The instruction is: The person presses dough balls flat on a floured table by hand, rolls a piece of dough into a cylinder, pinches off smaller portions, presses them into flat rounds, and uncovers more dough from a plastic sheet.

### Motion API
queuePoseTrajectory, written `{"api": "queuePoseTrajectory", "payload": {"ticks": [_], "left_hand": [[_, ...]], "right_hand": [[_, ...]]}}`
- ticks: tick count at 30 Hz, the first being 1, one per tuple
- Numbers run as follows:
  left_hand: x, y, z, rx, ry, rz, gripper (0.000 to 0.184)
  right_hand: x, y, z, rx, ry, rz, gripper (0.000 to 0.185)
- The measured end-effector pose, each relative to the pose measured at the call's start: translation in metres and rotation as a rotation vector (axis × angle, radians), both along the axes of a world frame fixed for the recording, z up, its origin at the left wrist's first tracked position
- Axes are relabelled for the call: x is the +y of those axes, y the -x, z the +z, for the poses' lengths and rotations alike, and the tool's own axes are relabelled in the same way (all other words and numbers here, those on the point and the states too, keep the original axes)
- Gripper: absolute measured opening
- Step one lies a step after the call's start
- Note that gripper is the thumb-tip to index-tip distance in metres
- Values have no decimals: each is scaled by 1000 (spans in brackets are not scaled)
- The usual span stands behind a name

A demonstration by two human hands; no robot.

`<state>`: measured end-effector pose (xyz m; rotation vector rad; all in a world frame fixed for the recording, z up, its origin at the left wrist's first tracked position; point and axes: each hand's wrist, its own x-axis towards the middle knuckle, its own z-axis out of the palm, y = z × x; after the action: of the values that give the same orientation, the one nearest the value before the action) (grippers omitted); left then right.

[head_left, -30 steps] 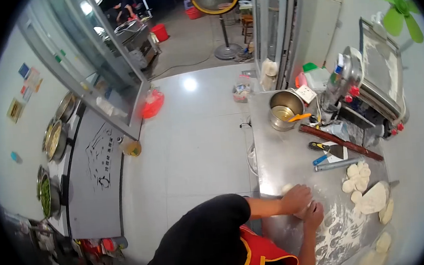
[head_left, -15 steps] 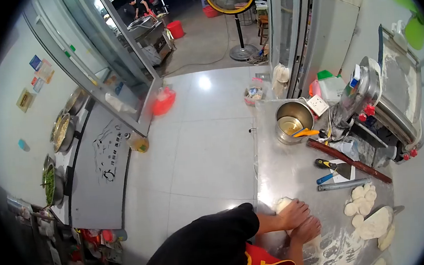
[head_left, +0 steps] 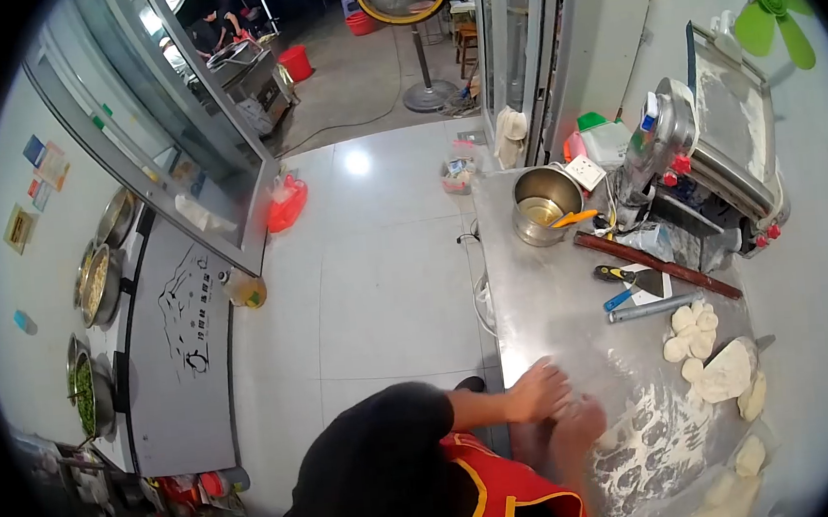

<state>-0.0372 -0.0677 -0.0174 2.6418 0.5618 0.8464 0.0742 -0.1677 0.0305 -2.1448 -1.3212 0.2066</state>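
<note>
My left hand (head_left: 538,392) is over the near left part of the metal table (head_left: 536,322), its fingers blurred by motion. Close beside it, lower and to the right, is my right hand (head_left: 580,424), also blurred. Whatever lies under or between the two hands is hidden; I cannot make out a dough piece there. To their right, white flour (head_left: 652,439) is scattered on the tabletop. Further right lie several small dough pieces (head_left: 701,341) and a larger flat dough piece (head_left: 726,372).
A metal pot (head_left: 546,204) stands at the table's far end. Near it lie a dark red rod (head_left: 658,266), scrapers (head_left: 641,281) and a grey rod (head_left: 653,309). A dough-rolling machine (head_left: 727,127) stands at the back right. Bowls (head_left: 95,284) line the left counter.
My hands have drawn slightly apart and nearer my body; the round dough seen beside my left hand is out of sight. The view has turned somewhat, shifting the room left.
</note>
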Motion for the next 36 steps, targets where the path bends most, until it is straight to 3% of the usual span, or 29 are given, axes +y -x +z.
{"api": "queuePoseTrajectory", "payload": {"ticks": [1, 3, 6, 7, 8, 9, 10, 11, 12, 14, 16, 19, 22, 23, 25, 26, 28, 30, 33, 36], "left_hand": [[-7, 10, 1, -40, -84, 33, 16], [-13, 12, -3, -49, -160, 82, 16], [-5, -10, -43, 181, 35, 74, 18], [6, -14, -33, 103, 65, 58, 21], [16, -28, -33, 259, 180, 138, 22], [27, -34, -19, 337, 169, 87, 24], [32, -42, -21, 252, 11, 140, 27], [36, -47, -16, 384, 110, 129, 34], [40, -55, -19, 432, 35, 170, 38], [52, -72, -32, 335, 19, 243, 39], [65, -87, -29, 323, 117, 266, 35], [74, -94, -16, 259, 34, 266, 23], [64, -78, -4, 309, 190, 60, 27], [46, -66, 0, 169, 263, 118, 22], [10, -39, 31, 268, 278, 158, 18], [-6, -30, 42, 316, 422, 146, 20], [-30, -8, -6, 57, -9, -1, 29], [-37, -4, -10, 72, -31, 31, 34], [-20, -18, -17, 165, -54, 57, 37], [12, -48, -28, 275, -57, 92, 37]], "right_hand": [[-5, 16, -1, -88, -89, 13, 29], [-18, 28, -64, -484, -231, -95, 26], [-15, -1, -112, -525, -116, -54, 23], [-5, -4, -100, -473, -95, -58, 23], [16, -13, -89, -424, -78, -70, 23], [28, -22, -73, -334, -5, -70, 22], [40, -30, -63, -234, 57, -76, 22], [49, -36, -63, -263, 23, -71, 21], [55, -45, -65, -302, -14, -67, 21], [68, -58, -64, -261, 14, -98, 19], [83, -72, -60, -251, 73, -129, 20], [95, -83, -58, -340, -48, -157, 26], [67, -71, -51, 143, 169, -61, 30], [48, -62, -52, 73, 132, -52, 30], [10, -35, -21, 90, 186, -40, 26], [-6, -18, -27, -18, 102, -48, 24], [-25, 7, -45, -201, -20, -58, 23], [-28, 15, -55, -356, -92, -47, 22], [-2, -3, -59, -362, -141, -97, 23], [28, -27, -62, -271, 8, -111, 20]]}}
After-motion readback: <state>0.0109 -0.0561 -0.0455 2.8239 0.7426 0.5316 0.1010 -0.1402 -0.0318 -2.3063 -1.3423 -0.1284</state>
